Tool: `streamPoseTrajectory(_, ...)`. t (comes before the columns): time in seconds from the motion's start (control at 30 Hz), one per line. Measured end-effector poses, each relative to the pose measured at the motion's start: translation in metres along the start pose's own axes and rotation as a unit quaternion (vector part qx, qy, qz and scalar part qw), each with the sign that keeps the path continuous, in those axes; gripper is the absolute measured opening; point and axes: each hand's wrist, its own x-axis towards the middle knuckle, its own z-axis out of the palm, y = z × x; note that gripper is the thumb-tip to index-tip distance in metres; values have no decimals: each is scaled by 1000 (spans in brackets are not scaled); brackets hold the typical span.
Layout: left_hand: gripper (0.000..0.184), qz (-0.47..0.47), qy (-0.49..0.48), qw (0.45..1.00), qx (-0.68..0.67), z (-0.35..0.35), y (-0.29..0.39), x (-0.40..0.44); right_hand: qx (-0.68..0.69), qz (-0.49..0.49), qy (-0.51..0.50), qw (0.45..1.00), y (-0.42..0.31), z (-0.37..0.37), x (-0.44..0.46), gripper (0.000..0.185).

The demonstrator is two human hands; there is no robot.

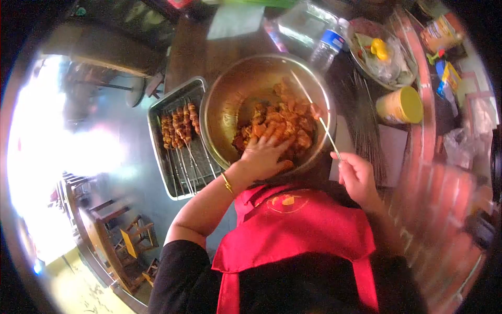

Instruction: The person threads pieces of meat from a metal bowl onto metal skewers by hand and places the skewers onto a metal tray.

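A wide metal bowl (222,99) holds a heap of red-orange marinated meat pieces (287,118). My left hand (264,157) lies on the near left part of the heap, fingers spread among the pieces. Over the bowl's right side, my right hand (356,175) pinches the lower end of a thin skewer (329,133), which points up and to the left. One piece of meat (316,111) sits partway along this skewer. Left of the bowl, a metal tray (170,180) holds several loaded meat skewers (179,125), their bare ends toward me.
Many bare skewers (366,131) lie right of the bowl. Beyond them stand a yellow-lidded tub (410,104) and a basin (408,78) with a yellow item. A water bottle (330,44) lies behind the bowl, and white paper (235,22) is at the back left.
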Motion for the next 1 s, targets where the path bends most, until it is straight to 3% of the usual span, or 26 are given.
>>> streamPoseTrajectory(0.13, 77, -65, -41, 997, -2, -14, -21, 8, -9, -25, -21, 999, -7, 1, 4, 24)
streamPoseTrajectory(0.2, 78, -128, -35, 986, -101, -3, -38, 19, 6, -22, -6, 1000, -7, -2, 5, 25)
streamPoseTrajectory(0.27, 70, -109, 14, 991, -71, -11, -42, 19, -3, -35, 3, 999, -5, -9, 4, 24)
streamPoseTrajectory(0.33, 51, 20, -117, 969, -214, -43, -53, 20, -9, -15, 21, 1000, -1, -15, 2, 24)
streamPoseTrajectory(0.47, 37, -44, -138, 973, -177, -64, -65, 49, 20, 12, 30, 999, 8, -19, 2, 24)
streamPoseTrajectory(0.53, 30, -118, 62, 974, -184, -69, -58, 69, 6, 8, 34, 999, 11, -18, 3, 25)
streamPoseTrajectory(0.7, 31, -113, 67, 981, -140, -30, -67, 108, 2, 21, 34, 999, 1, -19, 4, 25)
streamPoseTrajectory(1.0, 28, -51, 79, 987, -134, -17, -67, 53, 25, 21, 7, 999, 8, -8, 10, 24)
